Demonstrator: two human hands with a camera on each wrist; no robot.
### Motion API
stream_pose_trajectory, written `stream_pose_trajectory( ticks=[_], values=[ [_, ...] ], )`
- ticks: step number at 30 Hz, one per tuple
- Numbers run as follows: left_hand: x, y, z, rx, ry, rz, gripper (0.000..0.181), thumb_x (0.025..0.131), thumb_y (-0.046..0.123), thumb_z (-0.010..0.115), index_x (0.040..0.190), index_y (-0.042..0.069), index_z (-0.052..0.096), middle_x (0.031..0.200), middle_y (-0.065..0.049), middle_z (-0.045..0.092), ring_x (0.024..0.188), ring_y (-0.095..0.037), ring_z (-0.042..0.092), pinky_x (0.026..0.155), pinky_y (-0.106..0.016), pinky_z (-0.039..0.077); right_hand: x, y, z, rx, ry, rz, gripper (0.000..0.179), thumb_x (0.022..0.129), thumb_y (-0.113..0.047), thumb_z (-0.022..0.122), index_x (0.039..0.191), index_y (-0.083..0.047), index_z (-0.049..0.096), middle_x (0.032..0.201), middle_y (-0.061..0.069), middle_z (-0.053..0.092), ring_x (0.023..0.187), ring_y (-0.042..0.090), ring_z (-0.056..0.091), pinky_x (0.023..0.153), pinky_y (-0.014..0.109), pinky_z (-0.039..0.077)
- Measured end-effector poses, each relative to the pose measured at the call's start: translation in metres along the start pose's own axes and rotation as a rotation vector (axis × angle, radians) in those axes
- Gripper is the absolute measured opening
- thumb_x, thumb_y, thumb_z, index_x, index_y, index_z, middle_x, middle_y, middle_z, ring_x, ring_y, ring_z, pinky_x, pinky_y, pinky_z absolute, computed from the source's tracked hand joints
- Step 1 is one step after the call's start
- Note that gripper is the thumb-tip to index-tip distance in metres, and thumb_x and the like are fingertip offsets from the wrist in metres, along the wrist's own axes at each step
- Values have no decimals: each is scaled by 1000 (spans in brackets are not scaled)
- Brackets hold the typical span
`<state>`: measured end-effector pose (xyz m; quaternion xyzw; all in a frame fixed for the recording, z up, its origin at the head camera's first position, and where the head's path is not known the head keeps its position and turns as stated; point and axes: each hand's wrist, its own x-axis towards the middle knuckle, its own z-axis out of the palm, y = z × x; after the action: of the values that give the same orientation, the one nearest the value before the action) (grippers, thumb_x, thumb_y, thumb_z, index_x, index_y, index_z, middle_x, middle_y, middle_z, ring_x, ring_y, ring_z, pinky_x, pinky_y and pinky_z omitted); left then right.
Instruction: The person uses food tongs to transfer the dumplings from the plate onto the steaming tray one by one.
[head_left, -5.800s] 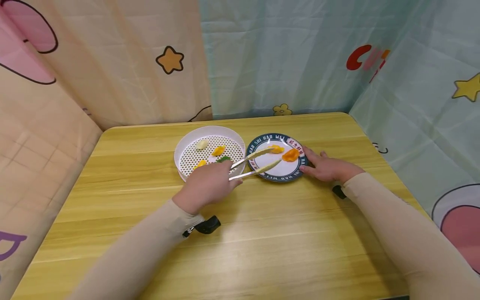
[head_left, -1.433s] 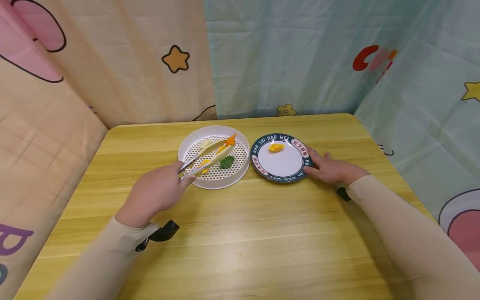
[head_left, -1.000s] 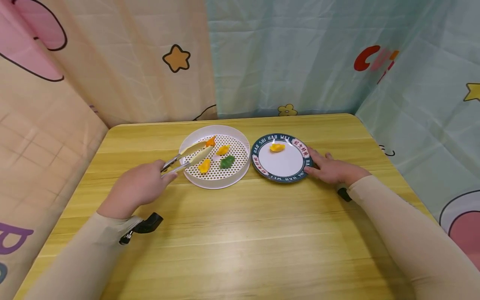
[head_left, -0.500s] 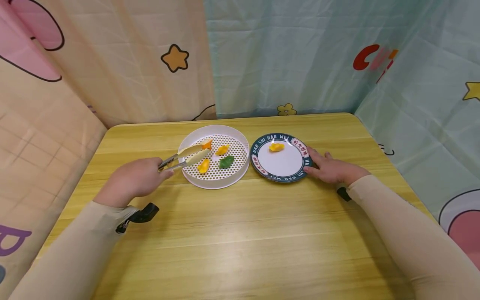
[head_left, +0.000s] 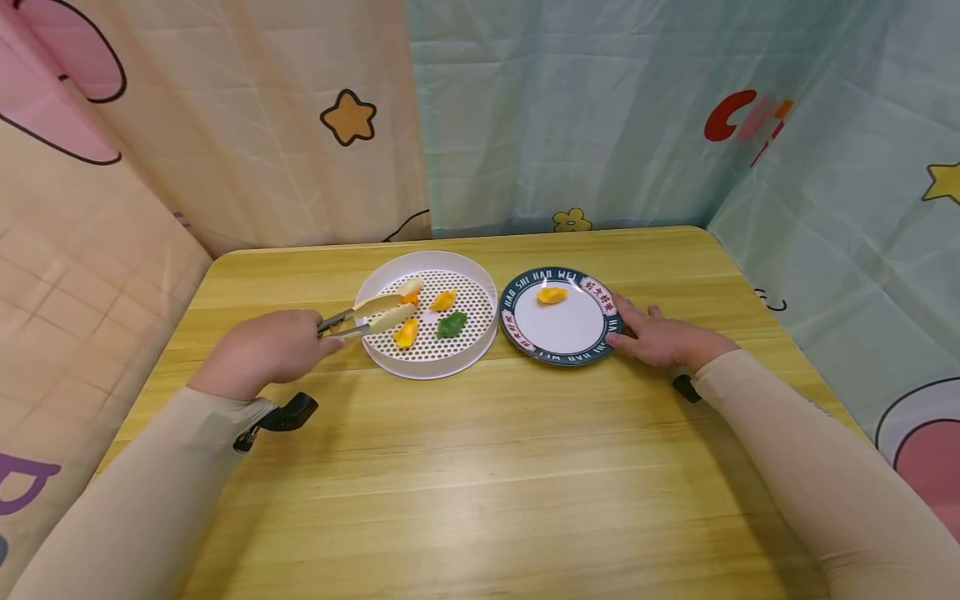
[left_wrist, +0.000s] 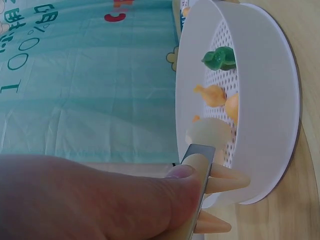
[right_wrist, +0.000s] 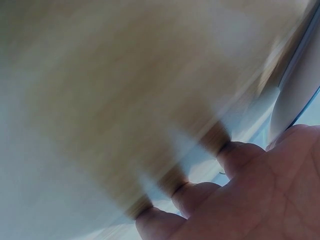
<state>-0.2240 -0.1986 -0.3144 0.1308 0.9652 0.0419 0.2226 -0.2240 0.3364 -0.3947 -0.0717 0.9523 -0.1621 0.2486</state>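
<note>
My left hand [head_left: 262, 354] grips a pair of metal tongs [head_left: 392, 318] with cream tips, reaching over the left side of a white perforated steamer basket [head_left: 483, 329]. Just beyond the tips lies an orange dumpling [head_left: 410, 297], partly hidden, beside a white dumpling [head_left: 409, 286]. Two yellow dumplings [head_left: 444, 301] and a green dumpling [head_left: 452, 325] sit elsewhere in the basket. In the left wrist view, a cream tip [left_wrist: 207, 131] hides part of the basket floor. My right hand [head_left: 663, 340] rests with fingers spread at the right rim of a plate [head_left: 562, 329] bearing one yellow dumpling [head_left: 552, 295].
Basket and plate stand side by side towards the back of the wooden table [head_left: 480, 467]. Printed curtains [head_left: 570, 117] hang behind the table and along both sides. In the right wrist view, the tabletop [right_wrist: 115, 100] is blurred.
The orange dumpling went from the plate into the basket with the tongs, which moved left and now sit a little back from it. The right hand stayed at the plate.
</note>
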Motion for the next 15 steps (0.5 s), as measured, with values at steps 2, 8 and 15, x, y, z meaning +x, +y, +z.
stream_pose_trajectory(
  ticks=[2,8,15],
  values=[
    [0,0,-1,0,-11,-3,44,109,49,51,97,7,59,77,-5,51,68,-22,52,59,-35,41,0,0,0,1,1,0,99,103,-72,41,169,-18,-9,176,23,1,152,67,-6,118,80,10],
    [2,4,-4,-2,-42,-26,43,109,48,51,95,8,59,77,-4,50,67,-21,51,59,-34,40,0,0,0,-1,0,-4,98,103,-72,40,169,-17,-9,176,23,1,152,67,-7,118,80,11],
    [4,5,-6,0,-49,-28,44,108,49,53,92,9,59,76,-4,50,66,-21,51,59,-33,40,0,-1,0,0,-4,5,99,103,-72,40,169,-17,-9,176,23,0,153,66,-7,118,80,11]
  ],
)
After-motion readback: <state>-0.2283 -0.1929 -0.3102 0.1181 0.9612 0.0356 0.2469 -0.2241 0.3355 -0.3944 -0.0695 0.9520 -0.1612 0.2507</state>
